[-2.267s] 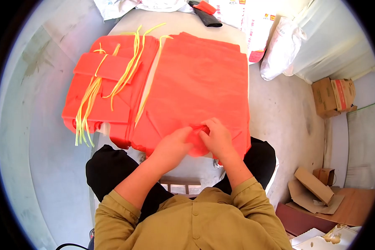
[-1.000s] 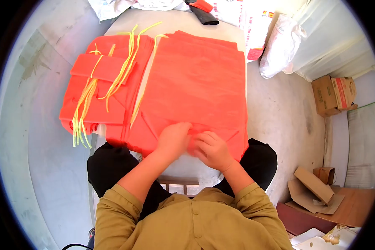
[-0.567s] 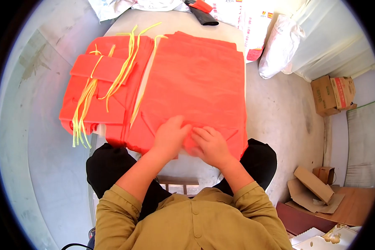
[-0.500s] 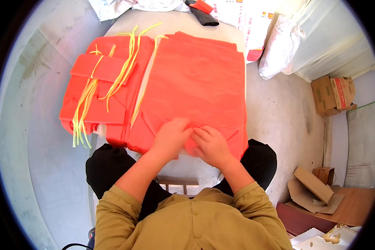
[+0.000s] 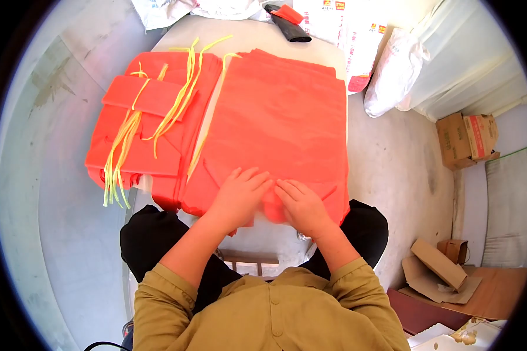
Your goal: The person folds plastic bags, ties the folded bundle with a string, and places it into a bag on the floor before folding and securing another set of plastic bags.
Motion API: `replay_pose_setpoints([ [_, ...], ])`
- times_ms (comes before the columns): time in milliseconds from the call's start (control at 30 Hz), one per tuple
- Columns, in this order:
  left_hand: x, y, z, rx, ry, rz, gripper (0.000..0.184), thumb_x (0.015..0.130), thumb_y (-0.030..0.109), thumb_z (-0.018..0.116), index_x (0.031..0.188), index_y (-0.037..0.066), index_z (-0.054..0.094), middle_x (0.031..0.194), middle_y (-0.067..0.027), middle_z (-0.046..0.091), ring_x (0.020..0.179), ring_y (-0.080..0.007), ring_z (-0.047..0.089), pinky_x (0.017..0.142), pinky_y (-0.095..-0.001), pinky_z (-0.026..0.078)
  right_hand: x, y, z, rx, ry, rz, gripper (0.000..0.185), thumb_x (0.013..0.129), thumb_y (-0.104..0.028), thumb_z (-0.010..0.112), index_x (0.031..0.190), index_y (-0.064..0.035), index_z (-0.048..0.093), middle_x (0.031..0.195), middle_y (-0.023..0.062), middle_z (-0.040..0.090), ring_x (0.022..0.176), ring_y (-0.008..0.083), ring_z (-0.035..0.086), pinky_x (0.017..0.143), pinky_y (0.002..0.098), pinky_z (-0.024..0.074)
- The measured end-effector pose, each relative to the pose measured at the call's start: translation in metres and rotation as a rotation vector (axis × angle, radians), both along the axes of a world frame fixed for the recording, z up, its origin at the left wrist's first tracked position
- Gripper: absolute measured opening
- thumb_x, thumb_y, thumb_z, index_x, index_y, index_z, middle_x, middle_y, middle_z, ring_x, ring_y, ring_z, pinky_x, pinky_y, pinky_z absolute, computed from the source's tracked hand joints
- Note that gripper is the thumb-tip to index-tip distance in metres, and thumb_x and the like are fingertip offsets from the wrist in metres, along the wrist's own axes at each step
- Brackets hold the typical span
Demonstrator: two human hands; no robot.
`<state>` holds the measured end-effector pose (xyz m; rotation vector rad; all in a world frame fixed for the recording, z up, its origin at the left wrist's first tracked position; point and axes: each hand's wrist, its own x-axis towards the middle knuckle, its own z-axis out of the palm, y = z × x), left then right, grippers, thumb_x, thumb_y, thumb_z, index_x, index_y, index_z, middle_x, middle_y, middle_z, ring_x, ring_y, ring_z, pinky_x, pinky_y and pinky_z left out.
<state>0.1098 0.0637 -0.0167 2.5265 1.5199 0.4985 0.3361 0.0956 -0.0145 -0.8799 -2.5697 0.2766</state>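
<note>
A stack of flat red sheets (image 5: 281,117) lies in front of me, its near edge beside my knees. My left hand (image 5: 240,196) rests on the near part of the stack, fingers spread a little and pointing away from me. Close to its right, my right hand (image 5: 301,205) lies on the same edge with its fingers extended; the thumbs are hard to make out. A bit of red material shows between the two palms. Another red pile (image 5: 140,140) with a folded bundle on top sits to the left, and yellow strings (image 5: 123,146) lie across it.
Beyond the stacks, a black and red item (image 5: 290,26) lies on the pale table (image 5: 216,32). White printed bags stand behind, and a white sack (image 5: 395,73) is at the right. Cardboard boxes (image 5: 454,140) are on the right, with an opened carton (image 5: 427,281) lower down.
My fingers, earlier bent and pinching at the near edge of the red sheets, are now straighter and flatter on it. The whole view has shifted slightly.
</note>
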Motion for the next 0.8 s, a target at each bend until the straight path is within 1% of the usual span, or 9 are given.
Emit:
replay_pose_setpoints([
  [167,-0.005,0.003,0.004,0.022,-0.05,0.085,0.049,0.08,0.01,0.071,0.128,0.007,0.063,0.13,-0.0094,0.065,0.127,-0.0315,0.057,0.11,-0.0538,0.042,0.0,0.009,0.01,-0.132,-0.052,-0.046,0.039,0.084,-0.002,0.063,0.123,-0.0046,0.068,0.125,0.0119,0.069,0.115,0.0345,0.064,0.098,0.0419,0.0537],
  [233,-0.013,0.005,0.006,0.014,-0.065,0.154,0.047,0.078,0.006,0.071,0.124,0.007,0.064,0.123,-0.0114,0.068,0.123,-0.0343,0.059,0.108,-0.0546,0.042,-0.003,0.015,0.031,-0.321,-0.093,-0.123,0.035,0.087,-0.004,0.062,0.122,-0.0056,0.069,0.119,0.014,0.071,0.109,0.0346,0.066,0.093,0.0422,0.0544],
  [333,-0.029,0.009,0.012,0.066,-0.123,0.247,0.04,0.074,0.001,0.07,0.113,0.006,0.065,0.111,-0.0137,0.069,0.114,-0.0373,0.061,0.102,-0.0501,0.046,0.0,0.03,0.056,-0.556,-0.153,-0.164,0.029,0.092,-0.007,0.062,0.12,-0.0061,0.069,0.11,0.0179,0.072,0.101,0.0359,0.068,0.087,0.0431,0.0547],
  [433,-0.039,0.011,0.028,-0.045,-0.227,0.333,0.033,0.074,0.004,0.074,0.105,0.004,0.066,0.1,-0.0146,0.07,0.103,-0.0366,0.065,0.09,-0.0442,0.051,0.007,0.042,0.061,-0.631,-0.092,-0.121,0.023,0.094,-0.011,0.063,0.116,-0.0046,0.069,0.098,0.0193,0.071,0.09,0.0358,0.068,0.079,0.042,0.0534],
  [533,-0.042,0.007,0.033,-0.215,-0.352,0.407,0.03,0.078,0.008,0.076,0.105,0.003,0.066,0.095,-0.0162,0.07,0.094,-0.0346,0.067,0.08,-0.0409,0.053,0.015,0.055,0.065,-0.665,-0.057,-0.081,0.018,0.096,-0.013,0.063,0.11,-0.0018,0.067,0.086,0.0176,0.067,0.078,0.0334,0.062,0.072,0.0394,0.0508],
  [633,-0.041,0.006,0.042,-0.3,-0.568,0.492,0.03,0.083,0.014,0.078,0.109,0.003,0.067,0.096,-0.0178,0.071,0.09,-0.0347,0.067,0.077,-0.0415,0.053,0.02,0.075,0.065,-0.701,-0.108,-0.07,0.016,0.098,-0.015,0.062,0.105,0.0001,0.064,0.078,0.0143,0.06,0.07,0.0276,0.054,0.068,0.0369,0.0475],
  [667,-0.041,0.006,0.044,-0.308,-0.555,0.51,0.031,0.084,0.014,0.077,0.11,0.003,0.066,0.098,-0.0182,0.071,0.091,-0.0355,0.067,0.078,-0.042,0.054,0.02,0.082,0.063,-0.712,-0.132,-0.072,0.016,0.098,-0.015,0.062,0.103,0.0005,0.063,0.075,0.0131,0.057,0.068,0.0251,0.051,0.066,0.0362,0.0464],
  [767,-0.044,0.008,0.042,-0.27,-0.489,0.543,0.032,0.086,0.016,0.075,0.114,0.002,0.066,0.103,-0.0192,0.071,0.094,-0.038,0.067,0.081,-0.0436,0.054,0.019,0.103,0.048,-0.794,-0.162,-0.123,0.022,0.096,-0.021,0.062,0.101,-0.0007,0.066,0.086,0.0198,0.066,0.075,0.035,0.06,0.071,0.0433,0.0493],
  [800,-0.046,0.008,0.035,-0.219,-0.447,0.536,0.033,0.087,0.017,0.074,0.115,0.002,0.065,0.103,-0.0195,0.071,0.096,-0.0387,0.067,0.082,-0.0442,0.054,0.017,0.108,0.046,-0.85,-0.165,-0.16,0.022,0.096,-0.022,0.063,0.1,-0.0004,0.066,0.085,0.0185,0.066,0.074,0.0328,0.06,0.071,0.0425,0.0492],
])
